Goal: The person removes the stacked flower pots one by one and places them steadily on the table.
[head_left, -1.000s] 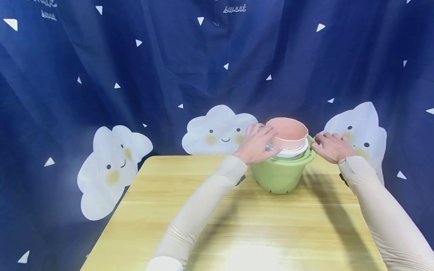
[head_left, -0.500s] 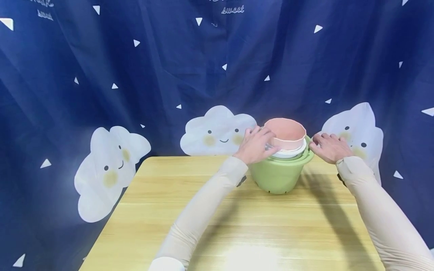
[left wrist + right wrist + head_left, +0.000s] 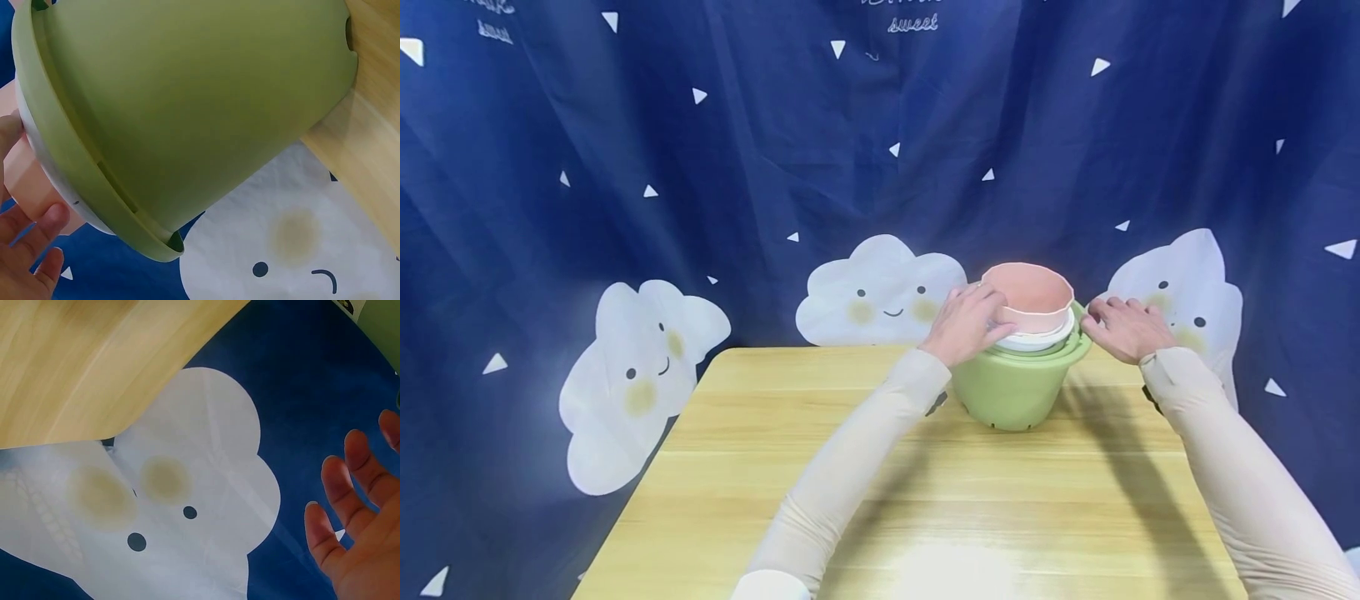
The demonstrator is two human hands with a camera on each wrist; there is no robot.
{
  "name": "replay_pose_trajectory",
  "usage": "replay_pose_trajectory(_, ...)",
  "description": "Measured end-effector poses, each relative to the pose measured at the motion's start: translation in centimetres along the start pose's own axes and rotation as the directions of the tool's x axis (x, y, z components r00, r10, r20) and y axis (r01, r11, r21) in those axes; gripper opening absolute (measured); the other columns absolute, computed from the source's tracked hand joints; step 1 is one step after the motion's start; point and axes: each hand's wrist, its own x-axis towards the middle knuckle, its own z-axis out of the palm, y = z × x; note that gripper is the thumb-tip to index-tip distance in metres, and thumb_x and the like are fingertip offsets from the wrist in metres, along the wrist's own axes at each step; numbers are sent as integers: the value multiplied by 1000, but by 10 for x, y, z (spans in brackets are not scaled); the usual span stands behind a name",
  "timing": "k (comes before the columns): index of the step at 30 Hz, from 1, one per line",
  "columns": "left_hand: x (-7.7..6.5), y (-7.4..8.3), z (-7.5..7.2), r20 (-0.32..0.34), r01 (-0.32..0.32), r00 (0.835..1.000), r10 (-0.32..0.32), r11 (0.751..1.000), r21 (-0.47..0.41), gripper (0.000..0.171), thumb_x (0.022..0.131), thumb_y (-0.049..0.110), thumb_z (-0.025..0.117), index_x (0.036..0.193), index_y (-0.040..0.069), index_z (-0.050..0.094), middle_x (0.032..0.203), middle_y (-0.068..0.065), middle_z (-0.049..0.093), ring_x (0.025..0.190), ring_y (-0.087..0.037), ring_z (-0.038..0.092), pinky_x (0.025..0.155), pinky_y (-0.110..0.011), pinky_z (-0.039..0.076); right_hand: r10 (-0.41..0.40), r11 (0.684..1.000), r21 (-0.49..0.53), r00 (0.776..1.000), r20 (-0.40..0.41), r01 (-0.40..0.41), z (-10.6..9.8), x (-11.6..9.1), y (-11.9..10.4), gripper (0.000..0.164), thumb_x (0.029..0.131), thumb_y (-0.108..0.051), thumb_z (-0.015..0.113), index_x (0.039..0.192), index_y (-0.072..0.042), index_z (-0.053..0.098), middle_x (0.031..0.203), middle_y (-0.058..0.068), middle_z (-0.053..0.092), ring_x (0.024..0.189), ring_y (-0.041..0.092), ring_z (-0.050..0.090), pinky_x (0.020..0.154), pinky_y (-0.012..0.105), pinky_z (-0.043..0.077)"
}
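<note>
At the far edge of a wood-grain table [image 3: 760, 475], a green pot [image 3: 1011, 387] stood upright with a white container [image 3: 1037, 341] nested in its mouth and a pink pot [image 3: 1036, 293] set in the white one, its angular rim rising above both; the person's left hand [image 3: 966, 325] held the pink pot from the left, thumb toward the near side and fingers curved about its wall, as the left wrist view also showed; the right hand [image 3: 1127, 329] was poised just beside the green pot's right rim, its grip wide and holding nothing, the fingers loosely bent and spread in the right wrist view; whether its thumb touched the rim could not be told; small notches marked the green pot's foot; behind hung a navy curtain [image 3: 760, 125] printed with white triangles and smiling clouds [image 3: 880, 287]; pale sleeves [image 3: 842, 475] covered both arms.
</note>
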Motion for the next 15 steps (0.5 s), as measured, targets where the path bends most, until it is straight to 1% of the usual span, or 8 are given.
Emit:
replay_pose_trajectory(4, 0, 0, 0, -13, -17, 1000, 17, 1000, 3, 33, 100, 49, 63, 110, 18, 67, 104, 5, 60, 100, -14, 59, 90, -31, 47, 2, 1000, 0, 1000, -3, -2, -1, 0, 0, 58, 104, -51, 30, 130, -8, 59, 129, 23, 62, 111, 46, 56, 73, 50, 38)
replay_pose_trajectory(12, 0, -1, 2, -38, -37, 999, 38, 999, 22, 32, 100, 47, 64, 107, 16, 66, 100, 3, 59, 96, -15, 59, 94, -31, 49, 5, 1000, -3, 1000, 2, -5, 0, -1, 0, 57, 104, -52, 30, 128, -9, 60, 126, 22, 63, 109, 45, 57, 73, 48, 37)
replay_pose_trajectory(15, 0, -2, 1, -42, -41, 998, 42, 999, 29, 32, 101, 47, 64, 106, 16, 66, 99, 3, 59, 95, -15, 58, 92, -31, 49, 8, 1000, -6, 1000, 0, -8, -1, -1, -1, 58, 104, -52, 30, 129, -9, 59, 127, 22, 63, 110, 44, 57, 73, 48, 38)
